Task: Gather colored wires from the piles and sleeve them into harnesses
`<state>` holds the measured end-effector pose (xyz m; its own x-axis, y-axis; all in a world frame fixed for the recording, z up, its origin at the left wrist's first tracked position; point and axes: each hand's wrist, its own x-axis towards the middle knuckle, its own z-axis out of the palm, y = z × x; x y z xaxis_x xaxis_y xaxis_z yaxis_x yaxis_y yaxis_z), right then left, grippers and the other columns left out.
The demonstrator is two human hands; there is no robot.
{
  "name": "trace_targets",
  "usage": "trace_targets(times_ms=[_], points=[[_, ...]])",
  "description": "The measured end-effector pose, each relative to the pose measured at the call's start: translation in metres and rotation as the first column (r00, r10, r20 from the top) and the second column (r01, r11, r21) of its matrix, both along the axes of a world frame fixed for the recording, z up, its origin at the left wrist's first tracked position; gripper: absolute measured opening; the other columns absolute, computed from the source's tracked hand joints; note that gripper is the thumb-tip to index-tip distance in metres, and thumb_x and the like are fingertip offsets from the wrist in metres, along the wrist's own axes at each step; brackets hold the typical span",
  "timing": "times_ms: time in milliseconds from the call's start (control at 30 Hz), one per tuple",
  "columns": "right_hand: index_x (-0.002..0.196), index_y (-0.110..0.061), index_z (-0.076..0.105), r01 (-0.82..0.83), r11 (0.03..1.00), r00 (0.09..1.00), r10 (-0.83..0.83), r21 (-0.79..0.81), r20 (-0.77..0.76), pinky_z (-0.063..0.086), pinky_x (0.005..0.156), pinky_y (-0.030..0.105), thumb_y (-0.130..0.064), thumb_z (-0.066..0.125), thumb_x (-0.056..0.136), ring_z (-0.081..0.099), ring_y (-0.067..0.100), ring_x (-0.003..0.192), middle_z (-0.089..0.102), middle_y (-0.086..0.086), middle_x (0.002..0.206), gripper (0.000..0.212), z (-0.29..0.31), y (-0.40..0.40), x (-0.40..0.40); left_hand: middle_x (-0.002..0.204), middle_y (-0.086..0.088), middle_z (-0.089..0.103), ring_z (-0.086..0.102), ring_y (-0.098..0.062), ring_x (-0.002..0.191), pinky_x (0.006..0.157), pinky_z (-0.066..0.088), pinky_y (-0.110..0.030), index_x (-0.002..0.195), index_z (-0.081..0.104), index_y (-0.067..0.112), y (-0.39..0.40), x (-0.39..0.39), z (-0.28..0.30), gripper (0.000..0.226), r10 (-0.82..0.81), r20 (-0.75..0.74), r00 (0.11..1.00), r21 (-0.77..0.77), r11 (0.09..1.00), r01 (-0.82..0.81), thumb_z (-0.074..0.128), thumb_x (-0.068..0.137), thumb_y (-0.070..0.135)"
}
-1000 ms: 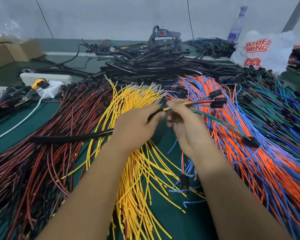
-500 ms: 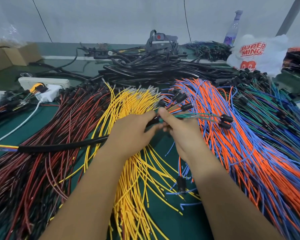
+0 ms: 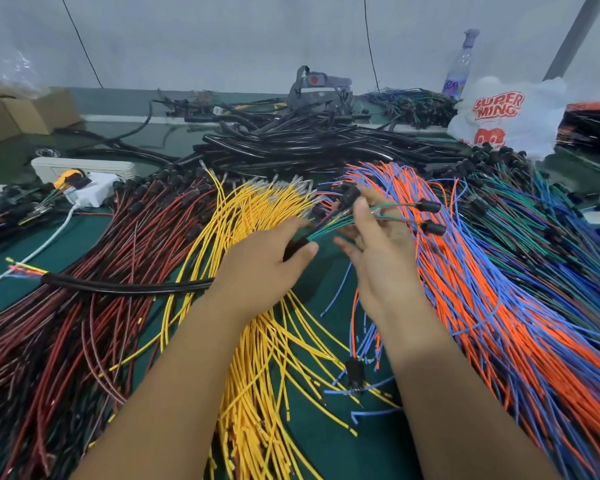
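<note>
The left hand point(image 3: 264, 258) grips the near end of a black corrugated sleeve point(image 3: 129, 288), which runs leftward across the red and black wire pile point(image 3: 84, 306); yellow, pink and blue wire tips point(image 3: 21, 270) stick out of its far end. The right hand point(image 3: 378, 258) sits just beside the left, thumb and fingers spread, with a small bundle of green and grey wires point(image 3: 340, 225) passing between its fingers into the sleeve mouth; whether those fingers actually pinch the bundle cannot be told. 2 black connectors point(image 3: 430, 216) hang on the bundle's free ends, over the orange and blue wire pile point(image 3: 499, 323). The yellow wire pile point(image 3: 257, 358) fans out beneath both forearms on the green table point(image 3: 326, 445). Farther right lies a green and blue wire pile point(image 3: 551, 230). Behind them sit a heap of black tubing point(image 3: 309, 143), a white power strip point(image 3: 84, 168), a cardboard box point(image 3: 14, 116), a white plastic bag point(image 3: 506, 116) printed in red and a clear bottle point(image 3: 461, 67).
</note>
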<state>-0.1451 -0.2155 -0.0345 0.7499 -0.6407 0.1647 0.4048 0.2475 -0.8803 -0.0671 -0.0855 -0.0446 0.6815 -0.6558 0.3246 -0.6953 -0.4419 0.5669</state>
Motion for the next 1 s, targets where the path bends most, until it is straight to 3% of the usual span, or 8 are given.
trace_targets(times_ms=[133,233,333,433,567,633,733,1000], points=[[0.1,-0.023,0.053,-0.035,0.989,0.999,0.029,0.145,0.04,0.05,0.069,0.028,-0.032,0.049,0.098,0.063,0.017,0.081,0.067,0.007,0.102,0.009,0.0018,-0.0006,0.0004,0.081,0.02,0.06,0.054,-0.004,0.07,0.054,0.035,-0.025,0.128,0.048,0.049,-0.0003,-0.0028,0.0018,0.032,-0.041,0.072,0.997,-0.027,0.999,0.043,0.046,0.098,0.036],[0.109,-0.026,0.058,-0.055,0.965,0.993,0.027,0.256,0.113,0.049,0.074,0.027,-0.045,0.056,0.084,0.06,0.017,0.087,0.066,0.006,0.107,0.032,0.0055,-0.0058,-0.0016,0.093,0.018,0.061,0.055,-0.008,0.087,0.065,0.043,-0.027,0.128,0.053,0.047,-0.0005,-0.0008,0.0016,0.036,-0.05,0.154,0.987,-0.031,0.998,0.056,0.05,0.097,0.028],[0.094,-0.018,0.064,-0.065,0.973,0.993,0.041,0.22,0.114,0.05,0.069,0.023,-0.028,0.052,0.095,0.064,0.016,0.08,0.068,0.003,0.093,0.015,0.0062,-0.006,-0.0027,0.085,0.015,0.055,0.049,-0.009,0.085,0.062,0.041,-0.03,0.132,0.048,0.049,-0.0012,0.0011,0.0019,0.041,-0.027,0.263,0.964,0.027,0.999,0.02,0.05,0.097,0.027],[0.082,-0.012,0.058,-0.06,0.972,0.992,0.032,0.228,0.125,0.049,0.068,0.025,-0.018,0.043,0.101,0.063,0.017,0.071,0.065,0.005,0.076,0.025,0.0036,-0.0071,-0.0013,0.096,0.016,0.062,0.055,-0.014,0.093,0.058,0.039,-0.027,0.134,0.045,0.05,0.0006,0.0027,0.0012,0.039,0.025,0.314,0.949,0.068,0.997,-0.049,0.047,0.098,0.038],[0.081,-0.014,0.062,-0.07,0.976,0.987,0.038,0.206,0.157,0.047,0.07,0.026,-0.041,0.054,0.086,0.06,0.017,0.076,0.064,0.005,0.081,0.029,0.0046,-0.0067,-0.0026,0.08,0.015,0.057,0.057,-0.016,0.077,0.049,0.029,-0.02,0.127,0.051,0.048,0.0029,0.0028,-0.0006,0.034,0.099,0.313,0.944,0.084,0.988,-0.131,0.04,0.095,0.053],[0.084,-0.012,0.061,-0.075,0.985,0.982,0.046,0.156,0.182,0.05,0.064,0.024,-0.039,0.06,0.078,0.064,0.013,0.071,0.065,0.003,0.079,0.028,0.0041,-0.0041,-0.0021,0.071,0.017,0.049,0.05,-0.012,0.067,0.047,0.026,-0.02,0.123,0.053,0.045,0.0022,0.0023,-0.001,0.033,0.096,0.313,0.945,0.091,0.987,-0.13,0.039,0.094,0.055],[0.084,-0.009,0.06,-0.054,0.991,0.987,0.035,0.119,0.157,0.051,0.057,0.023,-0.029,0.055,0.092,0.065,0.013,0.066,0.065,0.005,0.076,0.022,0.0028,-0.0032,0.0005,0.067,0.02,0.046,0.046,-0.008,0.064,0.048,0.026,-0.018,0.119,0.056,0.043,0.002,0.0018,-0.0004,0.036,0.088,0.308,0.947,0.085,0.989,-0.12,0.04,0.092,0.06],[0.058,-0.023,0.067,0.043,0.999,0.999,-0.043,-0.006,-0.03,0.052,0.059,0.026,-0.025,0.035,0.105,0.065,0.017,0.071,0.071,0.003,0.078,0.057,-0.0007,-0.003,0.0043,0.056,0.018,0.046,0.043,0.001,0.053,0.045,0.023,-0.023,0.108,0.06,0.04,0.0035,-0.0008,0.0034,0.049,0.034,0.306,0.951,0.095,0.993,-0.067,0.026,0.087,0.069]])
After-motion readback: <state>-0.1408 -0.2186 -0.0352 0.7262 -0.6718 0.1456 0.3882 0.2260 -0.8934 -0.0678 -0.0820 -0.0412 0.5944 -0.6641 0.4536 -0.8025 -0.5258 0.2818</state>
